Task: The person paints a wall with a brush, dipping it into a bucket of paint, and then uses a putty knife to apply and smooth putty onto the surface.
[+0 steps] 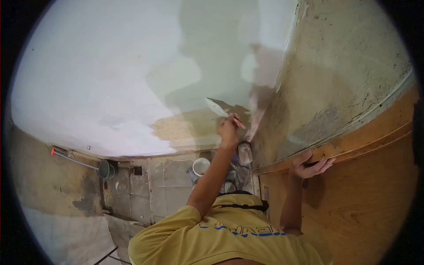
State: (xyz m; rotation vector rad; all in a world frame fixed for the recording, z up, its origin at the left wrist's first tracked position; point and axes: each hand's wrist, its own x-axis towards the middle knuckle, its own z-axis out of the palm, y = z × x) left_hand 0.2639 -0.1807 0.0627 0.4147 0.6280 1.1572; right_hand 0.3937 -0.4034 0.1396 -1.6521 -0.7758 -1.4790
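My left hand [227, 131] is closed around a paintbrush [216, 107] with a white-coated head and a reddish handle. The brush head points up and left, close to the wall [110, 79], where white paint borders a bare beige patch [174, 132]. To the right, my right hand [311, 165] rests at the edge of an orange-brown wooden panel [353, 198], its fingers stretched out along the wood.
A white bucket [201, 167] stands on the floor below my left arm, beside a pale rectangular container [245, 153]. Farther left is a dark bucket [106, 169] near a blue stick [75, 160] with a red tip. A stained side wall [344, 88] rises at the right.
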